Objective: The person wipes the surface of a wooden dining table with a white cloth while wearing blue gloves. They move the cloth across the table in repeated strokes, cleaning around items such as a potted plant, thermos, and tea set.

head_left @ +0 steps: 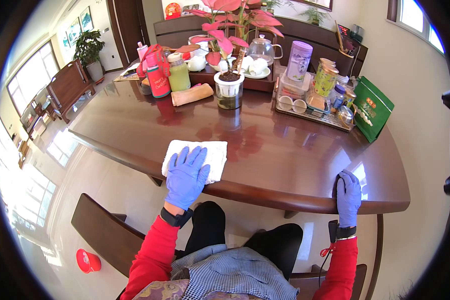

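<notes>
My left hand [186, 176], in a blue-purple glove, lies flat with spread fingers on a folded white cloth [214, 155]. The cloth rests on the near edge of the dark, glossy wooden table [280, 167]. Farther right, my right hand [349, 197], gloved alike, sits at the table's near edge with its fingers curled. A dark patch shows beside its thumb; whether that is an object or a shadow I cannot tell. Whatever lies under the right fingers is hidden.
Beyond the cloth stand a potted pink-leaved plant [229, 92], a rolled tan cloth [192, 94], a green jar [179, 75] and a red-sleeved bottle [158, 80]. A loaded tray [317, 118] and a green bag [374, 110] are back right. A wooden chair [107, 232] and red bucket [88, 261] stand lower left.
</notes>
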A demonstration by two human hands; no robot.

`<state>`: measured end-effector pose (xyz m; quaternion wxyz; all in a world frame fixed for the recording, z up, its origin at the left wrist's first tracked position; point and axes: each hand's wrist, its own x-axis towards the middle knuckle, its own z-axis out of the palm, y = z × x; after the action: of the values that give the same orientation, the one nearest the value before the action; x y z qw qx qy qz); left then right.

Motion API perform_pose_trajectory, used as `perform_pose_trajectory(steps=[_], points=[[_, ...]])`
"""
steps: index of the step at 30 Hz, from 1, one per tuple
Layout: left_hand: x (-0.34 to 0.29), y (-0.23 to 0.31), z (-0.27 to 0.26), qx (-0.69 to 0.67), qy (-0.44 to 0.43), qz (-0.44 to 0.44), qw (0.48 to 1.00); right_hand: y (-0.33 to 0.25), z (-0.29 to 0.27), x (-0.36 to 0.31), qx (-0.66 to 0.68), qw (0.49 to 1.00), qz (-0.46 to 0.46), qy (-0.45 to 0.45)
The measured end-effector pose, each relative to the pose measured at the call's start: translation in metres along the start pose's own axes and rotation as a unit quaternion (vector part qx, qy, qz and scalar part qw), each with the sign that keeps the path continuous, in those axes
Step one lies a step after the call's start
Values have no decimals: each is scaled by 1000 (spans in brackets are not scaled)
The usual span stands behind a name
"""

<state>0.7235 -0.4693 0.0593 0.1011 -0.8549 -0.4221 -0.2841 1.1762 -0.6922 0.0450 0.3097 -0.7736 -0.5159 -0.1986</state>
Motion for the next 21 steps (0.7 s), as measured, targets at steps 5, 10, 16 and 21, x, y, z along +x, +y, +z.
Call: perform_pose_trajectory(steps=[5, 10, 16, 21], points=[[10, 55, 8, -8, -10, 64, 998, 0, 0, 0, -10, 1000, 10, -6], [13, 92, 2, -42, -51, 170, 983, 1, 0, 1, -14, 1000, 10, -5], [43, 44, 3, -92, -121, 254, 955, -1, -1, 1, -4, 1000, -7, 6], [105, 16, 24, -95, -262, 208, 938, -5, -2, 2, -4, 1000, 1, 13]])
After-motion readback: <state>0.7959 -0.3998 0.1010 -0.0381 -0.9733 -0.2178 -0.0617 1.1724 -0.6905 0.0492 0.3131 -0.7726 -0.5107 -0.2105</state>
